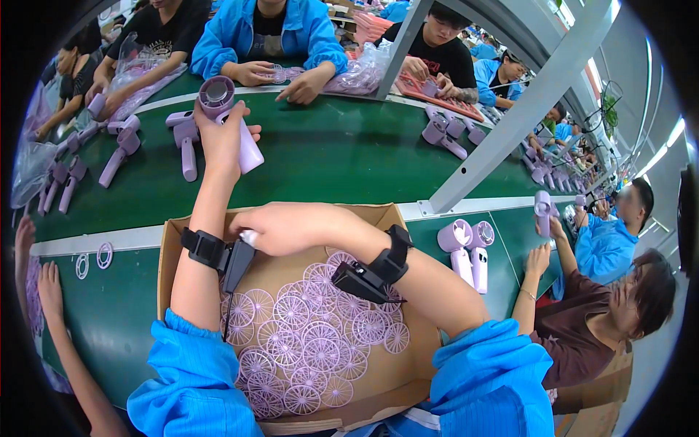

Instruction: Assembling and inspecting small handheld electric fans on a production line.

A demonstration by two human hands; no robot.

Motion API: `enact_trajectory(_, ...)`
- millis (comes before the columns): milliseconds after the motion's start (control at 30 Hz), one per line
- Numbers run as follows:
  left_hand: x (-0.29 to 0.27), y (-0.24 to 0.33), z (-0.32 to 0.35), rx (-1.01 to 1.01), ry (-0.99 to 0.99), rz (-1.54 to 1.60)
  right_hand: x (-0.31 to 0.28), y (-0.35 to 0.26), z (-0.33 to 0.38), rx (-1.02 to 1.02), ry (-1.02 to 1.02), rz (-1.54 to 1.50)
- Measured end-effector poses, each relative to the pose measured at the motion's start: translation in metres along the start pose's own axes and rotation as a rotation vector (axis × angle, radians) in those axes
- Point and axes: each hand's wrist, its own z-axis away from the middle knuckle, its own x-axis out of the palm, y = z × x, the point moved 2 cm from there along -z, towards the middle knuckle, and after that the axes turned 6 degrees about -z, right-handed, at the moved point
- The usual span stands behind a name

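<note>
My left hand point(220, 140) is stretched out over the green conveyor belt, its fingers wrapped round a lilac handheld fan point(249, 150) with a round head at the top. Closer in, my right hand point(291, 224) is bent across the far side of an open cardboard box point(172, 266), close to my left forearm. Its fingers are curled in, and a small white bit that I cannot make out shows at the fingertips. Inside the box lies a loose heap of round lilac fan grilles point(320, 346), below my right wrist. Both wrists carry black strapped devices.
More lilac fans point(186, 142) lie along the belt point(313, 156). Two fans point(470, 251) rest on the green table right of the box, and two rings point(104, 255) on the left. A slanted grey post point(517, 120) rises at right. Co-workers sit opposite and at both sides.
</note>
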Motion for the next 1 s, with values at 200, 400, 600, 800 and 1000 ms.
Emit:
enact_trajectory(200,-0.007,-0.006,-0.005,-0.182,0.010,0.084,0.021,0.013,0.016,0.046,-0.116,0.173)
enact_trajectory(400,-0.030,-0.035,-0.033,-0.476,-0.020,0.572,0.033,0.027,0.002,-0.111,-0.207,0.061)
enact_trajectory(600,-0.037,-0.051,-0.039,-0.587,0.182,0.877,0.090,-0.011,0.029,-0.329,-0.075,0.483)
enact_trajectory(800,-0.035,-0.044,-0.036,-0.599,0.162,0.834,0.089,-0.009,0.013,-0.314,-0.179,0.347)
enact_trajectory(1000,-0.027,-0.048,-0.034,-0.633,0.127,0.860,0.073,-0.022,0.024,-0.346,-0.191,0.427)
